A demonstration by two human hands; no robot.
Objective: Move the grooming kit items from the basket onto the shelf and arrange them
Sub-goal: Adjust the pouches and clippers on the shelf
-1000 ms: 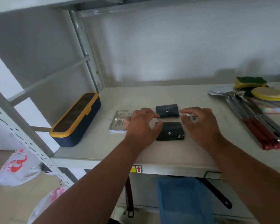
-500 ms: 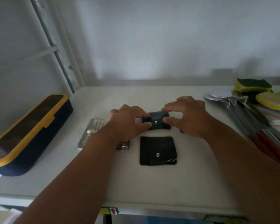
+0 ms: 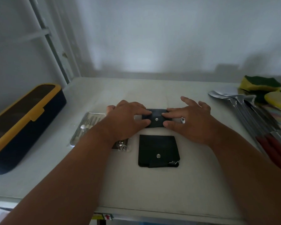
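Two black snap pouches lie on the white shelf [image 3: 161, 189]. The far pouch [image 3: 156, 118] is pinched at both ends: my left hand [image 3: 128, 120] holds its left edge and my right hand [image 3: 188, 122] holds its right edge. A small metal tool [image 3: 182, 120] shows under my right fingers. The near pouch [image 3: 158, 151] lies flat in front, with metal tips sticking out at its lower right. A clear tray of metal grooming tools [image 3: 86, 127] sits to the left, partly hidden by my left wrist. The basket is out of sight.
A navy case with a yellow rim [image 3: 21, 125] lies at the shelf's left. Red-handled metal utensils [image 3: 258, 124] and yellow-green sponges [image 3: 259, 85] crowd the right side. A grey upright post [image 3: 50, 43] stands at the back left.
The view has come closer to the shelf. Both hands left the near pouch, reached to the far pouch and now grip its two ends; my right fingers have spread out.
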